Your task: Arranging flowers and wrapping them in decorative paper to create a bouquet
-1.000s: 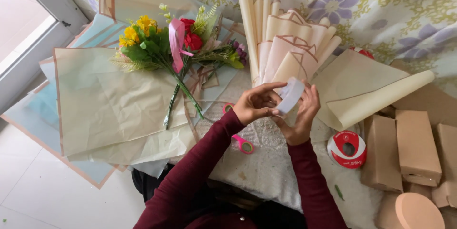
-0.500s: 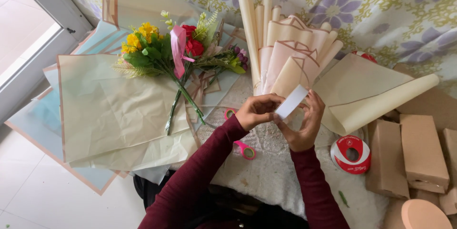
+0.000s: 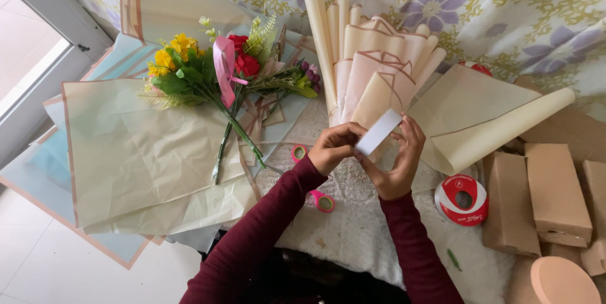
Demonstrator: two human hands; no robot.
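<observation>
Both hands hold a small white card above the middle of the table.

The left hand [image 3: 336, 146] is curled, fingers pinched on the lower left end of the white card [image 3: 378, 131]; the right hand [image 3: 399, 164] cups the card from below and the right, fingers grasping its upper edge, so the card sits tilted between them. Both forearms, in dark red sleeves, rise from the bottom of the view. Just behind the card stand rolled cream wrapping sheets [image 3: 372, 51]. Left of the card a bouquet [image 3: 214, 70] of yellow and red flowers with a pink ribbon lies on beige paper [image 3: 132, 159]. Below the card, two small pink tape rolls [image 3: 324, 201] lie on the table [image 3: 353, 234]. Right of the card sit a red tape roll [image 3: 463, 200] and brown boxes [image 3: 555, 193].
</observation>
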